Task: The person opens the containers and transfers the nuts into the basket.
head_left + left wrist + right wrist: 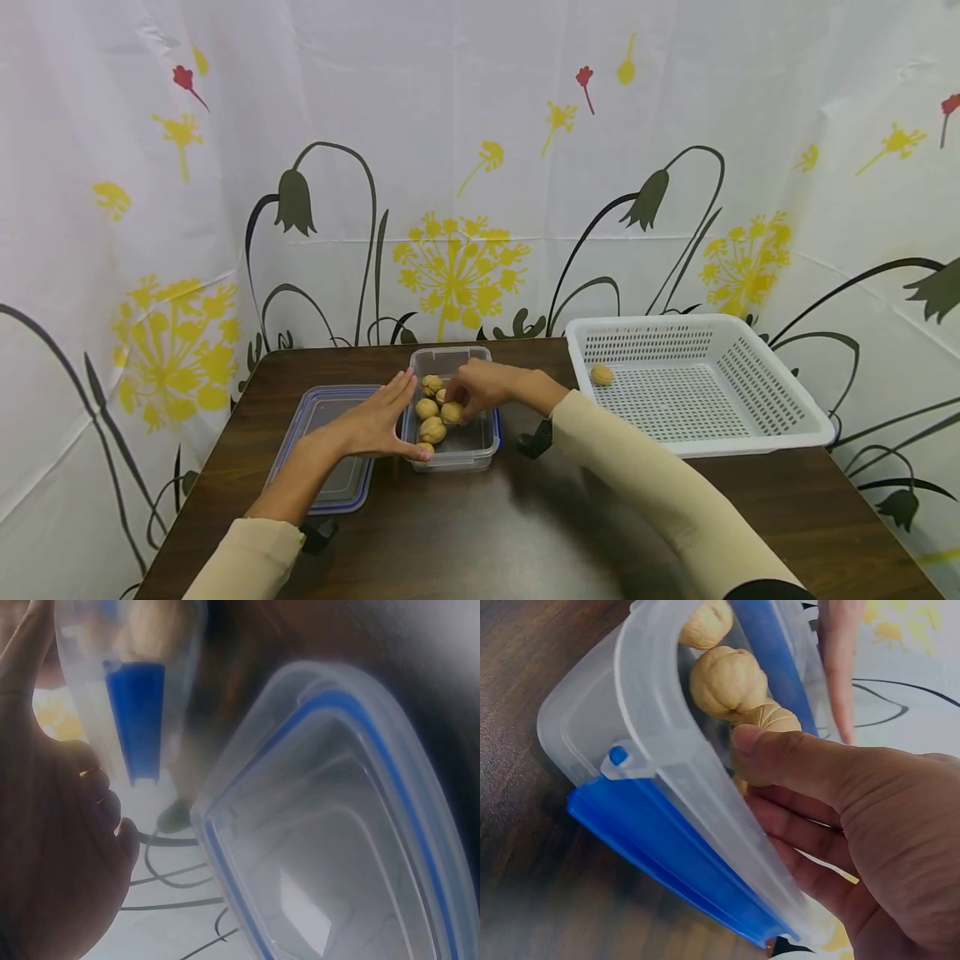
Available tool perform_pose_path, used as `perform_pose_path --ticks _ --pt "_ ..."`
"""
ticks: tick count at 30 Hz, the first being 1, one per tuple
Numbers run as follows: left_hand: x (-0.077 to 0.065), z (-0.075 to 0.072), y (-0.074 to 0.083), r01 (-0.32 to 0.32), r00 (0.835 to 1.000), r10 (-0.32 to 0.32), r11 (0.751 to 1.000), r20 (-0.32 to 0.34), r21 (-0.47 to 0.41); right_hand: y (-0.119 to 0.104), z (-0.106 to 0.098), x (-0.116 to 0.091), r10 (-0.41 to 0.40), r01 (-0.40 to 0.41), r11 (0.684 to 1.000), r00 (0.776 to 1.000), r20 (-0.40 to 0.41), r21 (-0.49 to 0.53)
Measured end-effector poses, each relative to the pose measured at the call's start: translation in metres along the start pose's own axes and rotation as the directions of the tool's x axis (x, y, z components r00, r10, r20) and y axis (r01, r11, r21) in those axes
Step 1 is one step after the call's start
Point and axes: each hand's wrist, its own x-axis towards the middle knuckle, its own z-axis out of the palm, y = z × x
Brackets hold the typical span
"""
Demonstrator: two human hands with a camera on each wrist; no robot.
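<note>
A clear plastic food container point(452, 461) with blue side clips point(667, 851) stands on the table, several walnuts point(432, 430) lying along its left side. My right hand point(483, 387) reaches inside and pinches a walnut point(452, 413) between thumb and fingers. At the container's left side is my left hand point(367, 425), its fingers stretched along the wall and its thumb by the near left corner. Whether the left palm touches the wall cannot be told. Beneath the left hand lies the container's lid point(341, 483), clear with a blue seal, also large in the left wrist view.
A white perforated basket point(757, 442) stands at the right of the table, with a single walnut point(602, 375) near its left wall. The dark wooden table point(465, 542) extends toward me. A flower-printed curtain point(480, 125) hangs behind the table.
</note>
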Motion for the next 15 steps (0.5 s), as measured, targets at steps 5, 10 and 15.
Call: perform_pose_path --ticks 5,10,15 --pt "0.000 -0.001 0.001 0.000 1.000 0.000 1.000 0.007 0.011 -0.002 -0.009 -0.008 -0.043 0.043 0.999 0.999 -0.020 -0.003" --pt "0.000 0.000 0.001 0.004 1.000 -0.004 1.000 0.009 0.025 -0.002 -0.019 -0.018 -0.047 0.048 0.999 0.998 -0.042 0.004" --pt "0.000 0.000 0.001 0.009 1.000 -0.009 1.000 0.005 0.026 0.000 -0.028 -0.029 -0.062 0.062 0.998 0.996 -0.063 0.001"
